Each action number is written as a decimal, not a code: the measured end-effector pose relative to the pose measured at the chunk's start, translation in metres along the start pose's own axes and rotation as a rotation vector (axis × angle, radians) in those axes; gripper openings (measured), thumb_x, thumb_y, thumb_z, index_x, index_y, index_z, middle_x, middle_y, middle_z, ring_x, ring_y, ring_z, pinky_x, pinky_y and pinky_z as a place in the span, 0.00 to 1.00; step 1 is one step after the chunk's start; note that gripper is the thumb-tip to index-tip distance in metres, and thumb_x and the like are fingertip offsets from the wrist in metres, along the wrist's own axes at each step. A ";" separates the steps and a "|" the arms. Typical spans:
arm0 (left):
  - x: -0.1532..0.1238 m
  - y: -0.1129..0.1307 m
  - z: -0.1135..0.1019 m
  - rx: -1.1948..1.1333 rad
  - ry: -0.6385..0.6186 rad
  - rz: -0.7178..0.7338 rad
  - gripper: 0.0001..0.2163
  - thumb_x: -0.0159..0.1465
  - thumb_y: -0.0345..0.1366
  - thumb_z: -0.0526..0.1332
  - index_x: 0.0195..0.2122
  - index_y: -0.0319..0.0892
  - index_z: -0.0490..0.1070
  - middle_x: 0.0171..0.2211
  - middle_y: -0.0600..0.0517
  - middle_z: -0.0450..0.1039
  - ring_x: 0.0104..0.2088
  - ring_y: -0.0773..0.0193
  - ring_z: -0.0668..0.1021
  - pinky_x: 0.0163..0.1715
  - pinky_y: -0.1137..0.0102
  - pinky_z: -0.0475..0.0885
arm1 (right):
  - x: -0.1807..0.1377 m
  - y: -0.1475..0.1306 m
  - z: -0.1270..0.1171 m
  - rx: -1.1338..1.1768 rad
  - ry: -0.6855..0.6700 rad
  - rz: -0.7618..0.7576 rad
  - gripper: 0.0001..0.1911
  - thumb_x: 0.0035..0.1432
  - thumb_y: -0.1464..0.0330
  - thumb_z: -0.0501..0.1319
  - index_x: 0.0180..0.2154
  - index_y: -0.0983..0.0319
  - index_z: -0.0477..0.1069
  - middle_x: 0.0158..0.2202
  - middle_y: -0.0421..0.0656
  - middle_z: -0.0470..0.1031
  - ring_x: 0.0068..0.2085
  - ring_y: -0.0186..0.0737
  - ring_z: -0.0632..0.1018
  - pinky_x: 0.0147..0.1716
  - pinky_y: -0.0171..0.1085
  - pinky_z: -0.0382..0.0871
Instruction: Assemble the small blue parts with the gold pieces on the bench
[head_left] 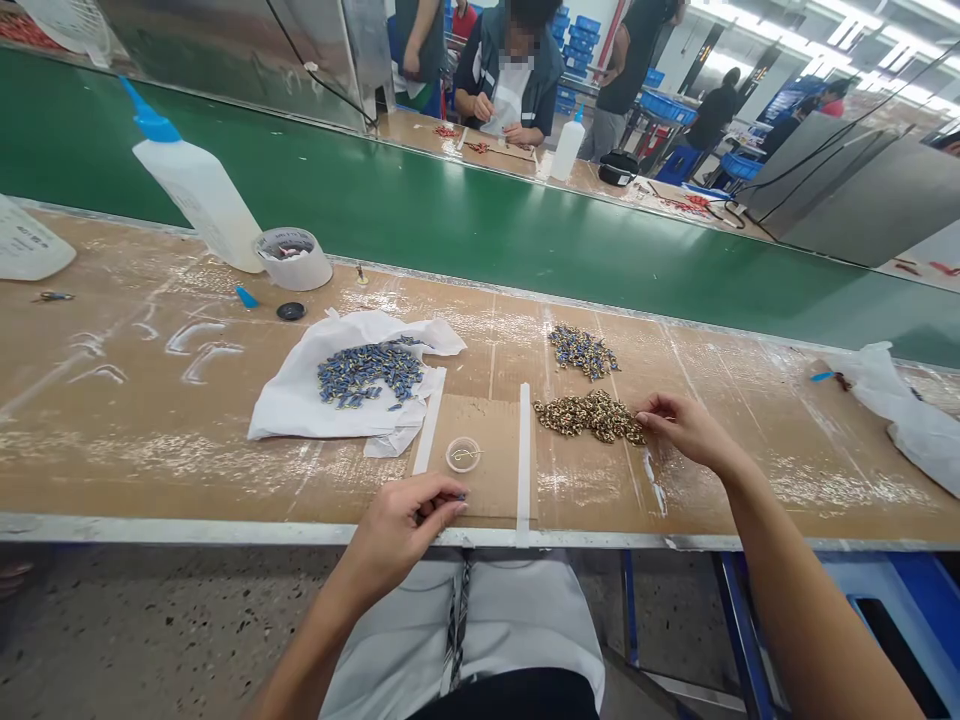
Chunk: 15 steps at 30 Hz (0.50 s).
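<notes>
My left hand point(416, 515) is closed in a pinch over the near edge of a cardboard pad point(495, 440), with a small blue piece point(460, 497) between thumb and fingertips. Just beyond it, a little round clear cup point(463, 455) sits on the pad, holding something pale. My right hand point(679, 425) reaches to the right end of a pile of small gold-coloured metal parts point(589, 415). Its fingers are pinched together there; what they hold is too small to make out. Behind that pile lies a smaller heap of blue-and-gold pieces point(583, 352). More blue pieces point(367, 375) lie on a white sheet point(285, 400).
A white squeeze bottle point(199, 195) with a blue nozzle and a tape roll point(292, 258) stand back left, near a black cap point(291, 311). A green belt point(450, 220) runs behind the table. Across it, a co-worker point(510, 90) sits handling small parts. A white bag point(907, 410) lies far right.
</notes>
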<state>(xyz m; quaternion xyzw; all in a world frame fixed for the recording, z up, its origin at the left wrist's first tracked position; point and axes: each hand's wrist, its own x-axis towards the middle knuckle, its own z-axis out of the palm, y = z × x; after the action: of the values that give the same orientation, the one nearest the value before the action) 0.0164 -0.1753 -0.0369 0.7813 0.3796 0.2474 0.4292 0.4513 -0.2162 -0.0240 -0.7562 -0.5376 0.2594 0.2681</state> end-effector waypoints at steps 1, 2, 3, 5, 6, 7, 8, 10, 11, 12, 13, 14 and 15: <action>0.000 0.000 0.000 0.003 0.002 0.003 0.07 0.65 0.35 0.60 0.38 0.41 0.77 0.28 0.53 0.77 0.24 0.70 0.72 0.26 0.77 0.68 | -0.002 0.000 -0.002 0.032 0.005 0.005 0.17 0.51 0.54 0.68 0.29 0.62 0.74 0.26 0.44 0.78 0.29 0.41 0.76 0.32 0.39 0.67; 0.000 0.000 0.000 0.007 0.003 0.006 0.07 0.65 0.35 0.60 0.37 0.41 0.77 0.28 0.53 0.77 0.24 0.70 0.72 0.26 0.77 0.68 | -0.004 0.001 -0.004 0.068 0.013 0.010 0.18 0.51 0.54 0.68 0.30 0.62 0.74 0.28 0.44 0.78 0.30 0.41 0.76 0.33 0.39 0.67; 0.000 -0.001 0.000 0.012 0.003 0.008 0.06 0.65 0.35 0.61 0.37 0.41 0.77 0.28 0.54 0.76 0.24 0.70 0.72 0.26 0.77 0.68 | -0.007 0.001 -0.005 0.108 0.023 0.016 0.18 0.52 0.53 0.68 0.31 0.63 0.74 0.29 0.45 0.78 0.32 0.41 0.76 0.34 0.39 0.67; 0.000 -0.002 0.001 0.021 -0.002 0.007 0.06 0.65 0.35 0.61 0.37 0.41 0.77 0.28 0.54 0.76 0.24 0.70 0.72 0.26 0.77 0.68 | -0.013 0.002 -0.005 0.199 0.037 0.026 0.19 0.52 0.53 0.68 0.33 0.63 0.74 0.31 0.45 0.78 0.33 0.41 0.76 0.35 0.39 0.68; 0.001 -0.002 0.001 0.024 -0.004 0.004 0.06 0.65 0.35 0.61 0.37 0.41 0.77 0.28 0.54 0.76 0.24 0.70 0.73 0.26 0.77 0.68 | -0.017 0.002 -0.004 0.249 0.044 0.030 0.20 0.52 0.53 0.68 0.35 0.63 0.74 0.31 0.45 0.78 0.34 0.40 0.76 0.35 0.38 0.68; 0.001 -0.003 0.000 0.025 -0.007 0.001 0.06 0.65 0.35 0.61 0.37 0.41 0.77 0.28 0.54 0.76 0.25 0.70 0.73 0.26 0.77 0.68 | -0.021 0.001 -0.002 0.300 0.053 0.033 0.20 0.53 0.53 0.68 0.37 0.63 0.74 0.32 0.45 0.78 0.34 0.40 0.76 0.35 0.38 0.69; 0.001 -0.003 0.000 0.023 -0.009 -0.001 0.06 0.65 0.35 0.60 0.37 0.41 0.77 0.28 0.54 0.77 0.25 0.70 0.73 0.26 0.77 0.68 | -0.026 0.000 0.001 0.350 0.063 0.035 0.21 0.53 0.53 0.68 0.40 0.63 0.74 0.33 0.45 0.77 0.34 0.39 0.76 0.35 0.38 0.69; 0.001 -0.003 0.000 0.016 -0.012 -0.004 0.07 0.66 0.35 0.60 0.38 0.41 0.77 0.29 0.53 0.77 0.26 0.69 0.74 0.27 0.77 0.68 | -0.035 -0.005 0.009 0.445 0.090 0.032 0.22 0.54 0.52 0.68 0.44 0.61 0.74 0.33 0.43 0.77 0.33 0.37 0.76 0.35 0.37 0.70; 0.001 -0.003 0.001 0.013 -0.013 -0.007 0.07 0.66 0.36 0.60 0.38 0.41 0.77 0.30 0.53 0.78 0.27 0.69 0.75 0.27 0.77 0.68 | -0.040 -0.008 0.014 0.489 0.106 0.025 0.22 0.54 0.52 0.68 0.44 0.60 0.74 0.32 0.42 0.76 0.33 0.36 0.76 0.35 0.37 0.70; 0.001 -0.003 0.001 0.010 -0.013 -0.010 0.07 0.66 0.36 0.60 0.39 0.41 0.77 0.30 0.53 0.78 0.27 0.68 0.75 0.27 0.77 0.68 | -0.045 -0.011 0.019 0.530 0.122 0.016 0.21 0.54 0.52 0.67 0.43 0.59 0.73 0.32 0.41 0.76 0.32 0.35 0.75 0.34 0.36 0.71; 0.001 -0.003 0.001 0.007 -0.013 -0.014 0.07 0.66 0.36 0.60 0.39 0.41 0.77 0.30 0.53 0.78 0.27 0.68 0.75 0.27 0.77 0.68 | -0.049 -0.014 0.025 0.566 0.136 0.006 0.19 0.54 0.52 0.67 0.41 0.58 0.73 0.31 0.40 0.75 0.31 0.35 0.75 0.33 0.36 0.71; 0.001 -0.003 0.001 0.002 -0.014 -0.016 0.07 0.66 0.36 0.60 0.39 0.41 0.77 0.30 0.53 0.78 0.27 0.69 0.75 0.27 0.76 0.68 | -0.054 -0.018 0.031 0.597 0.149 -0.003 0.18 0.55 0.52 0.67 0.39 0.57 0.73 0.31 0.40 0.74 0.31 0.34 0.74 0.33 0.35 0.71; 0.001 -0.003 0.002 -0.003 -0.012 -0.017 0.07 0.66 0.36 0.60 0.39 0.41 0.77 0.30 0.53 0.78 0.27 0.69 0.75 0.27 0.76 0.68 | -0.058 -0.022 0.038 0.623 0.159 -0.010 0.17 0.55 0.52 0.66 0.37 0.57 0.74 0.31 0.39 0.74 0.31 0.34 0.74 0.33 0.35 0.71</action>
<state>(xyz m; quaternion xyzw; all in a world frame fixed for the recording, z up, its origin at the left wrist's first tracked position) 0.0169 -0.1746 -0.0402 0.7790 0.3834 0.2392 0.4347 0.3944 -0.2608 -0.0302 -0.6530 -0.4136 0.3501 0.5291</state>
